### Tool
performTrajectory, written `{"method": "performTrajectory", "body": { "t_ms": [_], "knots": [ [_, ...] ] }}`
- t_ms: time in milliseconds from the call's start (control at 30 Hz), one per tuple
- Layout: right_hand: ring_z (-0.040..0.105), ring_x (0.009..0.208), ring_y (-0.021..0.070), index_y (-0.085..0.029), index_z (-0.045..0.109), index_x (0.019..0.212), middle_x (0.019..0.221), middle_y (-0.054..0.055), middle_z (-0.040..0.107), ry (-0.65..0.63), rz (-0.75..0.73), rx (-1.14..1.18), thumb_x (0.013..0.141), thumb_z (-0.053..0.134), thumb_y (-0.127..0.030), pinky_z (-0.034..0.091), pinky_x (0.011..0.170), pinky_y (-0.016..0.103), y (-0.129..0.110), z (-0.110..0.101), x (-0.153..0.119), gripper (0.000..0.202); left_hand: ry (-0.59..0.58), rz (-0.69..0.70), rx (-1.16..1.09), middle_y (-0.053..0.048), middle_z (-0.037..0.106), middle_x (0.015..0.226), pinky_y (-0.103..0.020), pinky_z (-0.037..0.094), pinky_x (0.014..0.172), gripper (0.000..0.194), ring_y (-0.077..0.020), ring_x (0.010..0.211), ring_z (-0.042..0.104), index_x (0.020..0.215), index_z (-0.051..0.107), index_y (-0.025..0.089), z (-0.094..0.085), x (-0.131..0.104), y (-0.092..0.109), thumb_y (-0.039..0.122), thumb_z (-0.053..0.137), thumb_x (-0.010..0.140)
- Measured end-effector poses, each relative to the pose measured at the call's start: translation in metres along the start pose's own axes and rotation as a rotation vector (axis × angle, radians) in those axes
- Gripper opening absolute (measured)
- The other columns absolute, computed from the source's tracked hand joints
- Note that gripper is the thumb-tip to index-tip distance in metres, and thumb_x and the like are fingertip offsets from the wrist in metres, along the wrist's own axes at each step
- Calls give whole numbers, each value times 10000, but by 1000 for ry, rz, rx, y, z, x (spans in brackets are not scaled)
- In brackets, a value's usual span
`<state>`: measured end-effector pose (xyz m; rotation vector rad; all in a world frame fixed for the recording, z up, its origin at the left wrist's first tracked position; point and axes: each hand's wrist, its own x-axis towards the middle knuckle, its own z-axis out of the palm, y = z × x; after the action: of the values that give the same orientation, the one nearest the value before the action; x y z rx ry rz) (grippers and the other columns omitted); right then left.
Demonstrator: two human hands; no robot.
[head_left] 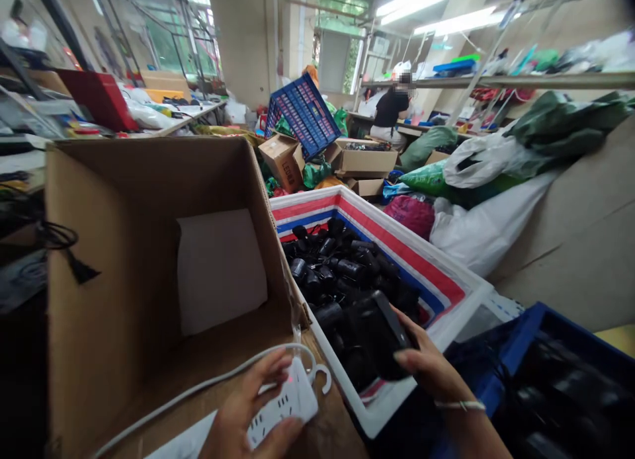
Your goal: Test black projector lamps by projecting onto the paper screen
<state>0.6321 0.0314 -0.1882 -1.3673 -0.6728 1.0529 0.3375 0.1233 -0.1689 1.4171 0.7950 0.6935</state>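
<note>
A: Hands, quick?
B: Two; right hand grasps one black device, tilted over the white crate, probably so its face stays in sight; left hand spans one power strip, thumb and fingers on opposite sides; can't tell if it's gripping or just steadying.
A: Why's the strip there?
B: Easy reach, I'd guess; it's between the crate and one open cardboard box.
A: Other counts?
B: One striped liner, likely containing small parts; black gadgets heaped inside, too many to count; one blue tub, right.
</note>
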Motion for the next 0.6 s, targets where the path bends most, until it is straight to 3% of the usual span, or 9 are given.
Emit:
{"method": "performTrajectory", "body": {
  "t_ms": [100, 167, 233, 333, 433, 600],
  "knots": [
    [503, 1159, 327, -265, 491, 1288, 1245, 69, 576, -307, -95, -28, 457, 836, -530, 368, 998, 422, -27, 24, -46, 938, -214, 150, 157, -103, 402, 1437, -539, 325, 1070, 812, -319, 1306, 376, 1412, 286, 284, 11, 4, 28, 280, 702, 715],
    [499, 1160, 344, -260, 486, 1290, 1250, 85, 568, -347, -135, -77, 476, 816, -570, 358, 999, 441, -32, 43, -66, 932, -311, 213, 259, -109, 348, 1465, -555, 280, 1086, 843, -328, 1342, 307, 1407, 290, 289, 16, 4, 45, 221, 725, 687],
    [497, 1158, 355, -245, 475, 1293, 1252, 106, 560, -274, -197, -116, 512, 786, -588, 369, 984, 445, -27, 59, -81, 908, -309, 288, 322, -129, 399, 1412, -558, 302, 1070, 742, -336, 1309, 352, 1325, 409, 260, 18, -2, 56, 188, 742, 666],
    [498, 1162, 350, -264, 388, 1346, 1303, 117, 514, -128, -221, -75, 575, 727, -632, 404, 953, 445, -11, 78, -100, 919, -208, 417, 374, -135, 525, 1216, -517, 427, 976, 648, -323, 1143, 507, 1148, 513, 191, 18, -16, 65, 214, 820, 579],
    [540, 1116, 346, -279, 347, 1354, 1310, 121, 507, -84, -223, -58, 546, 749, -635, 450, 913, 437, 0, 93, -120, 970, -30, 590, 461, -110, 575, 1052, -459, 527, 819, 635, -295, 962, 587, 1041, 529, 174, 18, -34, 63, 274, 867, 513],
    [620, 962, 315, -264, 486, 1190, 1096, 92, 649, 294, -289, -163, 568, 750, -612, 493, 815, 376, -7, 123, -146, 760, 249, 815, 641, -40, 603, 827, -378, 551, 688, 317, -214, 738, 617, 957, 538, 197, 20, -58, 51, 161, 715, 697]
  ]
}}
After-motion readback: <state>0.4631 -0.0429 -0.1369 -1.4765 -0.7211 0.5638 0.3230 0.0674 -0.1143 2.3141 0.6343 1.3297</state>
